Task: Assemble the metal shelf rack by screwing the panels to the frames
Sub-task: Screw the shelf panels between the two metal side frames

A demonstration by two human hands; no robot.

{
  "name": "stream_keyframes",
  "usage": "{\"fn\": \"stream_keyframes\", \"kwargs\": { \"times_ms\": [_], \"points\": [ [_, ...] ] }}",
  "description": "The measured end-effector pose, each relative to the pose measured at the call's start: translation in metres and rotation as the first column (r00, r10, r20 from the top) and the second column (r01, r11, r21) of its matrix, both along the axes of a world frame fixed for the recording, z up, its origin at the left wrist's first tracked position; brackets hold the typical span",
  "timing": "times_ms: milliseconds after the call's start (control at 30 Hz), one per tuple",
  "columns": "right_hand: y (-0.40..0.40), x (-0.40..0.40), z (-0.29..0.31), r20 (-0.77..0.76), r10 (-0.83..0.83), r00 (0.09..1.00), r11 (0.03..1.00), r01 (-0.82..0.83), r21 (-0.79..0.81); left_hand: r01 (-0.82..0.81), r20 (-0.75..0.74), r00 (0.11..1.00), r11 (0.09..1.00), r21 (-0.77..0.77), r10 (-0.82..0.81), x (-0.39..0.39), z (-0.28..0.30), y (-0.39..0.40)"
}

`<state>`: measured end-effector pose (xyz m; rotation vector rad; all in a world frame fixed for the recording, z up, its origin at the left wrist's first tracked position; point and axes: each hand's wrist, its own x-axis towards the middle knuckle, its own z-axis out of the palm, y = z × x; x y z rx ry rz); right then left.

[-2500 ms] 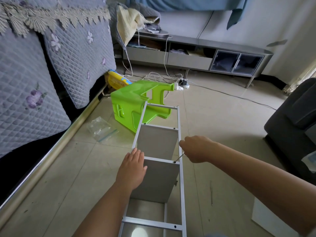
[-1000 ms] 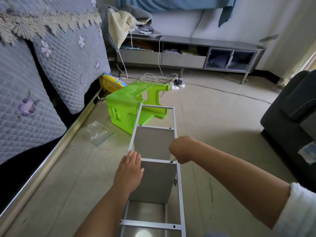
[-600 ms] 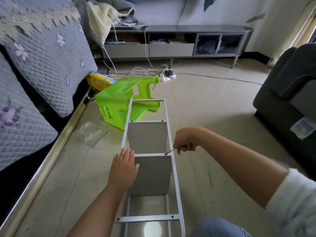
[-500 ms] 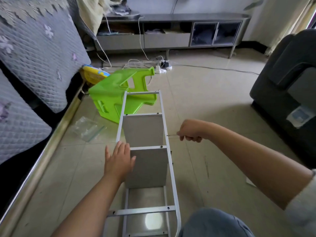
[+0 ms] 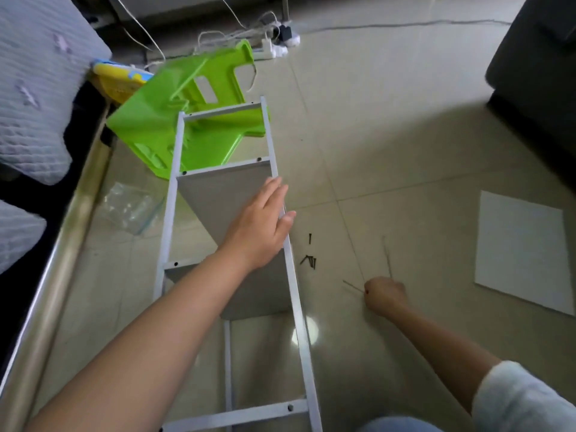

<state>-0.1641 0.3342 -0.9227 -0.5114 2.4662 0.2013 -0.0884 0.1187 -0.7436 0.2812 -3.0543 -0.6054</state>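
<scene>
the pale grey metal shelf rack frame (image 5: pixel 290 269) lies lengthwise on the beige tiled floor (image 5: pixel 389 157), running from the lower edge of the view toward the bright green plastic stool (image 5: pixel 162 132) tipped on its side at the far end. two grey flat metal panels (image 5: pixel 218 194) sit between the frame's side rails. dark screw heads show at the rung joints.

the left hand (image 5: pixel 260 227) reaches across the rack, palm down, fingers straight and close together, resting on the right side rail where the upper panel meets it.

the right hand (image 5: pixel 385 296) is low at the floor, right of the rack and apart from it, fingers curled into a fist round a thin metal tool (image 5: pixel 352 286) whose tip projects to the left; the tool is blurred.

a small cluster of black screws (image 5: pixel 309 260) lies on the floor just beside the right rail, between rack and right hand. a white flat rectangular panel (image 5: pixel 523 251) lies further right. a clear plastic bag (image 5: pixel 132 207) lies left of the rack.
</scene>
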Motion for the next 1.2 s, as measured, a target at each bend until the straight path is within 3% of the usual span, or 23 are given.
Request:
{"fn": "stream_keyframes", "kwargs": {
  "times_ms": [133,267,367,500,600,1033,1200],
  "points": [
    [0.004,0.006,-0.036,-0.002,0.017,1.000,0.999,-0.016,0.051,0.030,0.021,0.999,0.999,-0.017,-0.029,-0.014,-0.004,-0.004],
    [-0.001,0.001,-0.048,-0.054,-0.067,0.996,0.996,0.070,0.049,0.153,0.171,0.975,0.987,-0.048,-0.142,-0.014,-0.011,0.002],
    [-0.020,-0.015,-0.049,-0.108,-0.025,0.994,0.997,0.017,-0.077,0.190,0.156,0.971,0.980,-0.060,-0.179,-0.012,-0.015,-0.001],
    [-0.059,-0.033,-0.056,-0.104,0.182,0.978,0.930,-0.205,-0.305,0.037,0.118,0.992,0.996,0.083,-0.047,-0.012,-0.015,0.001],
    [-0.079,-0.032,-0.068,-0.079,0.265,0.961,0.867,-0.274,-0.417,-0.034,0.136,0.990,0.995,0.091,0.021,-0.011,-0.015,0.003],
    [-0.046,-0.007,-0.069,0.070,0.019,0.997,0.878,0.017,-0.478,-0.026,0.135,0.991,0.999,0.026,0.022,-0.011,-0.015,0.005],
    [-0.046,-0.008,-0.056,0.111,-0.031,0.993,0.824,0.089,-0.560,-0.035,0.132,0.991,0.998,0.043,0.029,-0.009,-0.018,0.006]
  ]
}}
